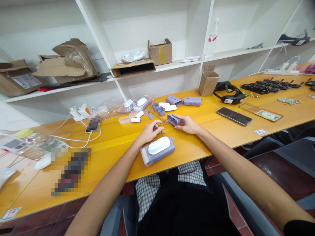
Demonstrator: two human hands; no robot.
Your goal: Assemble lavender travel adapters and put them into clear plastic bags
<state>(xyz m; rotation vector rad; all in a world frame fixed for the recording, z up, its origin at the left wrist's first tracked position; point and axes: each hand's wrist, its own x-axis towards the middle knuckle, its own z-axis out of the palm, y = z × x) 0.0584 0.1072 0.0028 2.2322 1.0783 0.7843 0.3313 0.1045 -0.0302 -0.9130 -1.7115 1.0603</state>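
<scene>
Purple plastic shell [173,119], gripped in right hand [188,124] at middle of yellow wooden table [118,137]; left hand [150,131] just beside, pinching small purple part [157,127]. White shelves [172,65] far behind; red bottle label [213,36] unreadable.

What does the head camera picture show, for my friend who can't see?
A person sits at a yellow table, the right hand holding a hollow purple plastic shell and the left hand pinching a small purple part. A purple case with a white top lies just before the hands; more parts lie behind.
</scene>
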